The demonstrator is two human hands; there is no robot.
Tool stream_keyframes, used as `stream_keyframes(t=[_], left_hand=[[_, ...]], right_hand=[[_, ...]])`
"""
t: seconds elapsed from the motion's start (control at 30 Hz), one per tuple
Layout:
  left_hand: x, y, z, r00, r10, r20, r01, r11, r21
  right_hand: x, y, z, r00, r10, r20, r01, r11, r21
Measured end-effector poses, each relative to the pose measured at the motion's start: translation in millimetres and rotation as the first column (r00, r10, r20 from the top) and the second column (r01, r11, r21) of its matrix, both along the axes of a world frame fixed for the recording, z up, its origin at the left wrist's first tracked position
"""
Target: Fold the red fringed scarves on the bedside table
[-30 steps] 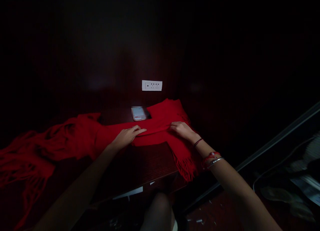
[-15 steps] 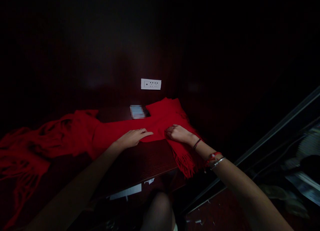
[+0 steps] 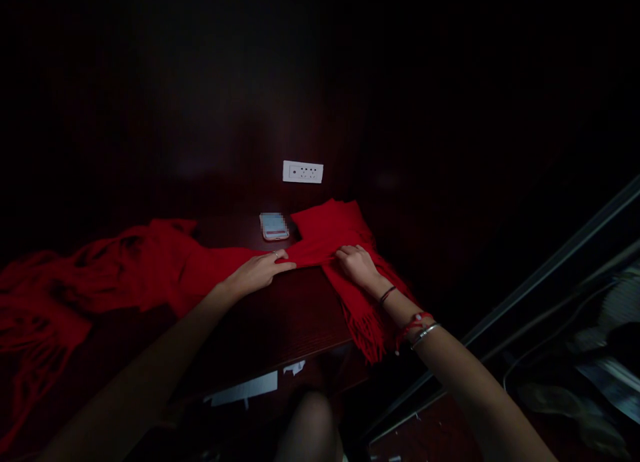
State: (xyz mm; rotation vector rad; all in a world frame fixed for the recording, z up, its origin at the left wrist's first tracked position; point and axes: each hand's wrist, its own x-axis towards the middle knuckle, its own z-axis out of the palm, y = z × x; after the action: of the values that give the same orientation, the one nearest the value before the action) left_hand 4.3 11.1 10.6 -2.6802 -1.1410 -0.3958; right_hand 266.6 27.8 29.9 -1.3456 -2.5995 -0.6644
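Note:
A red fringed scarf (image 3: 210,269) stretches across the dark wooden desk, bunched at the left and folded over at the right, where its fringe hangs by the desk's front edge. My left hand (image 3: 259,270), with a ring on a finger, pinches the narrowed middle of the scarf between thumb and fingers. Closed on the scarf a little to the right is my right hand (image 3: 356,263), wearing bracelets at the wrist; its fingertips are partly hidden. Between the two hands the cloth is gathered into a thin strip.
Behind the scarf lies a phone (image 3: 275,227) with a lit screen. A white power socket (image 3: 303,172) is set in the dark wall. White paper (image 3: 245,389) shows below the desk's front edge (image 3: 300,350). A knee (image 3: 313,425) is beneath it. Dim items stand at the right.
The scarf's middle has gone from a wide, flat band to a narrow gathered strip. My left hand has shifted slightly left, my right hand slightly right.

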Motion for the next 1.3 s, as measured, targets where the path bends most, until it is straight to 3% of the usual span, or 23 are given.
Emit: stream_keyframes(t=[0.13, 0.3, 0.5, 0.63, 0.77, 0.9, 1.03, 1.17, 1.3], left_hand=[[-2.8, -2.7, 2.5, 0.997, 0.077, -0.027, -0.076, 0.996, 0.044], [-0.5, -1.1, -1.2, 0.993, 0.114, -0.019, -0.112, 0.991, 0.071], [5.7, -1.8, -0.8, 0.993, 0.077, -0.094, -0.059, 0.982, 0.18], [3.6, -0.9, 0.0, 0.992, 0.089, -0.094, -0.069, 0.977, 0.203], [-6.4, 3.9, 1.9, 0.988, 0.152, -0.018, -0.145, 0.967, 0.211], [-6.2, 0.4, 6.2, 0.985, 0.175, -0.004, -0.171, 0.968, 0.183], [19.1, -8.8, 9.9, 0.979, 0.113, 0.167, -0.139, 0.979, 0.151], [60.9, -6.9, 11.4, 0.892, 0.026, 0.451, -0.062, 0.996, 0.066], [92.4, 1.6, 7.9, 0.833, 0.019, 0.553, -0.04, 0.999, 0.026]], right_hand=[[12.1, 1.8, -4.6, 1.0, -0.017, -0.013, 0.016, 0.999, -0.03], [16.9, 4.8, -15.9, 0.987, 0.141, -0.074, -0.146, 0.988, -0.054], [17.1, 22.9, -6.8, 0.968, 0.248, -0.04, -0.252, 0.957, -0.142], [19.6, 25.6, 3.1, 0.963, 0.269, -0.029, -0.27, 0.961, -0.058], [26.1, 17.7, 13.6, 0.945, 0.287, -0.157, -0.28, 0.958, 0.07], [23.5, 6.6, 25.2, 0.919, 0.281, -0.278, -0.265, 0.96, 0.093], [7.7, -1.4, 37.0, 0.868, 0.305, -0.393, -0.308, 0.95, 0.055], [-4.9, -5.4, 48.8, 0.877, 0.3, -0.375, -0.325, 0.946, -0.004], [-4.0, -5.9, 54.5, 0.889, 0.277, -0.364, -0.296, 0.955, 0.005]])
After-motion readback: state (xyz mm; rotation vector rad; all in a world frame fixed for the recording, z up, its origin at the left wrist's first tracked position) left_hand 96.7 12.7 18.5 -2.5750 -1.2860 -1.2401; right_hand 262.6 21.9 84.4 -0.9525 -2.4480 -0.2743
